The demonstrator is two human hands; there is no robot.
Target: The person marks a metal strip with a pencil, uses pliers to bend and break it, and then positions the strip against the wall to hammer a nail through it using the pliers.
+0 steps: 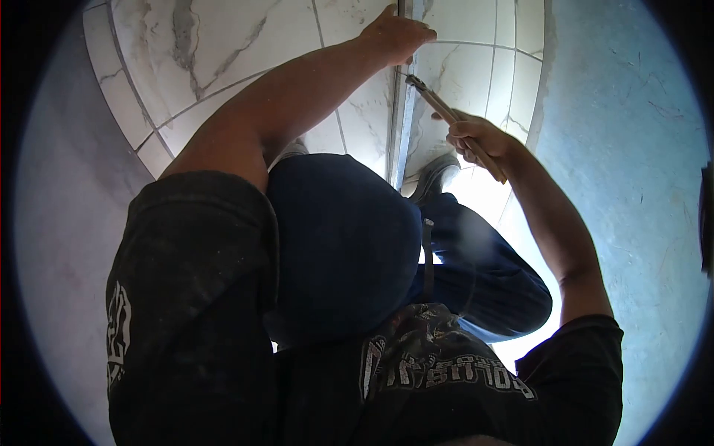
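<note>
My left hand [394, 36] rests at the top, over a narrow metal strip [402, 126] that runs between marble-patterned tiles [364, 104]. Its fingers are spread, with the thumb and index finger apart on the strip and tile. To the right, my right hand [476, 137] is wrapped round the handle of a hammer-like tool [439, 108]. The tool slants from lower right to upper left, its small dark metal head [415, 83] close to the strip, just below my left hand. Whether the head touches the strip is unclear.
Grey-blue walls [617, 149] rise on the right and left of the tiled area. My bent knees in dark trousers [342, 238] fill the middle, and a shoe [437, 178] stands beside the strip. A dark object [706, 219] shows at the far right edge.
</note>
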